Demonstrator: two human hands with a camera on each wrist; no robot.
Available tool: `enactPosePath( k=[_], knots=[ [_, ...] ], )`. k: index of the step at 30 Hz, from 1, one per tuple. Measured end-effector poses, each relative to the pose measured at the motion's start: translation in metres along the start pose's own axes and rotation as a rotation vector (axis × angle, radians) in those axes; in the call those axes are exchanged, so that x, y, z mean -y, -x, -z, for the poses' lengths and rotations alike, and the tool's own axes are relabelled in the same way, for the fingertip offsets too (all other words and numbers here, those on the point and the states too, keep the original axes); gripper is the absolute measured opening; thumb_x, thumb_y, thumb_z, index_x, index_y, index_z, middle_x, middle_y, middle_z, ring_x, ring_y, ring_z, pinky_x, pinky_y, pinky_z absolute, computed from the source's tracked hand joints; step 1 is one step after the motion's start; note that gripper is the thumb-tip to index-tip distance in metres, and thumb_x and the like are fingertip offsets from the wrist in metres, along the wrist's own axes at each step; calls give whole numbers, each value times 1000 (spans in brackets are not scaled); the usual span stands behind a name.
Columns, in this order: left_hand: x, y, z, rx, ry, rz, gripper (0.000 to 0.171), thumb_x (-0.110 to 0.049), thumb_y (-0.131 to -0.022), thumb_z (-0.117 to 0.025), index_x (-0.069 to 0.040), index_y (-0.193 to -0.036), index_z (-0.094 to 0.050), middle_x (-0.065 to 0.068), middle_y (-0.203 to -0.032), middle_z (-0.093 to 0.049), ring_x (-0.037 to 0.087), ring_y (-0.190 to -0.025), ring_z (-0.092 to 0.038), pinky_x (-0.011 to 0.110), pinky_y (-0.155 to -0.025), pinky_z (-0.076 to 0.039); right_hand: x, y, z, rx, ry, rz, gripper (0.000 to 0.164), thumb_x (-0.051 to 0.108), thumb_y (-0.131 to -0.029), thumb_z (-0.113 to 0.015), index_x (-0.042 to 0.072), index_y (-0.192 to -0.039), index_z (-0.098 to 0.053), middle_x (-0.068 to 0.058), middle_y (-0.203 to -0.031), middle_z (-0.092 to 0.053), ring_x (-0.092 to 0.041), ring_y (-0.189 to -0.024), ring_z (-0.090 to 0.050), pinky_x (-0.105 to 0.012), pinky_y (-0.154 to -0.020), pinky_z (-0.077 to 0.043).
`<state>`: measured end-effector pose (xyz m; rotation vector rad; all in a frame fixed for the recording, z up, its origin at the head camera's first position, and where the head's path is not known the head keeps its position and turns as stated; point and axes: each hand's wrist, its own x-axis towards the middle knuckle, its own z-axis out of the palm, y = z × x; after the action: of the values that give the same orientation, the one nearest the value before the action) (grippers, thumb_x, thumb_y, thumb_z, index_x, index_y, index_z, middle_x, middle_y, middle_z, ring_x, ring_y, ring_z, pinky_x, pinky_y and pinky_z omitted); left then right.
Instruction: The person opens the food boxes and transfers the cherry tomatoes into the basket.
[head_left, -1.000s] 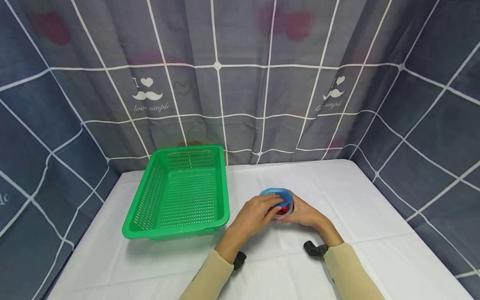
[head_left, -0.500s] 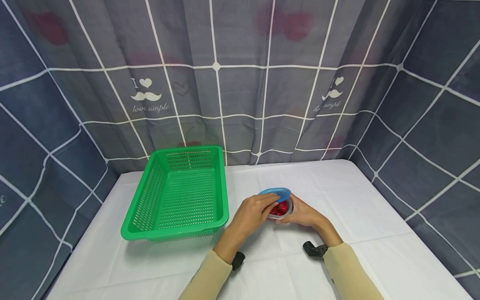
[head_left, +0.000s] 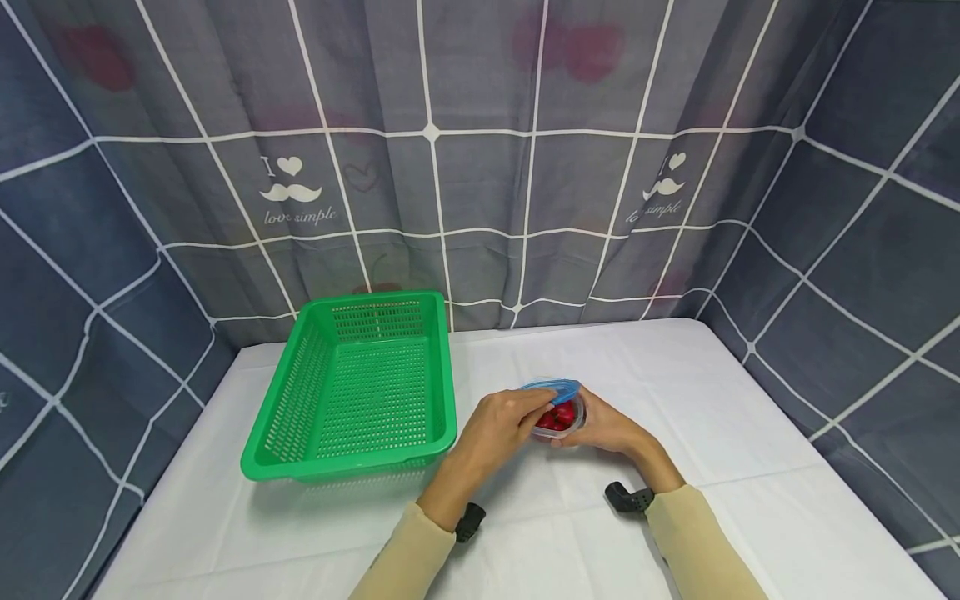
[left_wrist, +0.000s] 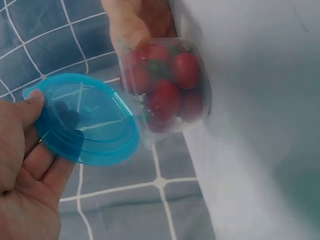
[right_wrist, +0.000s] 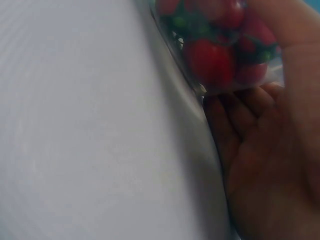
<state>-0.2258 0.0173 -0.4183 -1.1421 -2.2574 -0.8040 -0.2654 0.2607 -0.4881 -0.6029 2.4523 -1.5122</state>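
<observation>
A clear plastic container (left_wrist: 145,112) holds several small red tomatoes (left_wrist: 164,97) with green stems. My left hand (head_left: 501,423) pinches the translucent blue lid (left_wrist: 92,117) by its edge, thumb on top and fingers beneath. In the left wrist view the lid is tilted up beside the container's mouth, leaving the tomatoes uncovered. My right hand (head_left: 609,425) grips the container from the right, its thumb along the near side. The right wrist view shows fingers (right_wrist: 240,115) curled behind the clear wall, with tomatoes pressed against the plastic.
A green perforated plastic basket (head_left: 255,463) stands to the left of the hands on the white tablecloth (head_left: 570,546). Grey checked curtains (head_left: 480,183) rise behind the table and along both sides.
The blue lid has tipped further up and away from the container's mouth, showing more of the tomatoes. My left hand has drawn back slightly to the left; the right hand stays in place.
</observation>
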Motion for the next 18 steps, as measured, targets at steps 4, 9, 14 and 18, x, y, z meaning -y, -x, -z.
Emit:
enactPosePath(
  k=[4, 9, 14, 18],
  knots=[
    [-4, 1, 5, -19, 14, -20, 24, -6, -92, -76, -6, -116, -78, 5, -110, -79, 17, -100, -76, 27, -86, -60, -1, 0, 0, 6, 4, 29, 93, 22, -73, -93, 14, -149, -41, -8, -144, -57, -25, -132, -53, -24, -110, -40],
    [-12, -1, 12, -36, 52, -55, 16, -8, -95, -73, -7, -111, -77, 0, -96, -79, 9, -75, -69, 16, -70, -56, 0, -1, 1, 10, 43, 47, 92, 24, -72, -93, 13, -149, -43, -5, -144, -57, -25, -135, -51, -45, -119, -32],
    [-19, -1, 19, -36, 80, -63, 13, -8, -93, -75, -6, -106, -78, 1, -92, -79, 9, -72, -68, 10, -67, -51, 0, -1, 1, -4, 55, 9, 99, 26, -71, -94, 16, -152, -38, -6, -150, -51, -30, -139, -48, -62, -119, -28],
    [-21, 1, 24, -31, 95, -63, 12, -6, -91, -76, -5, -103, -78, 2, -89, -78, 10, -72, -69, 9, -66, -50, 1, 0, 0, -15, 56, -22, 98, 28, -71, -94, 20, -151, -39, -6, -148, -52, -31, -137, -49, -63, -118, -31]
  ],
)
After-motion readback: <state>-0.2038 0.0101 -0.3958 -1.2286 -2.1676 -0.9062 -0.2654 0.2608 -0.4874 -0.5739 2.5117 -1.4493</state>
